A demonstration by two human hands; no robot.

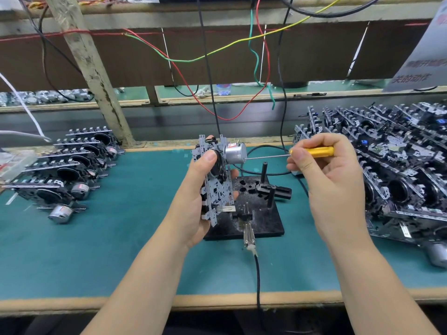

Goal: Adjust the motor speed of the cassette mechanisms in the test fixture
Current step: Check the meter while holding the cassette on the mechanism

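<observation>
My left hand [193, 201] grips a cassette mechanism [216, 189], held upright on edge above the left side of the black test fixture [263, 221]. Its silver motor [235, 153] points to the right. My right hand [331, 180] pinches a yellow-handled screwdriver [316, 151]; the thin shaft runs left and its tip touches the end of the motor. The fixture plate carries black posts and a metal probe clip with a black cable at its front edge.
Several cassette mechanisms [65, 175] lie in a row on the green mat at the left. A large heap of mechanisms [396, 165] fills the right side. Coloured wires [217, 54] hang from the shelf above. A slanted wooden post [96, 76] rises at the back left.
</observation>
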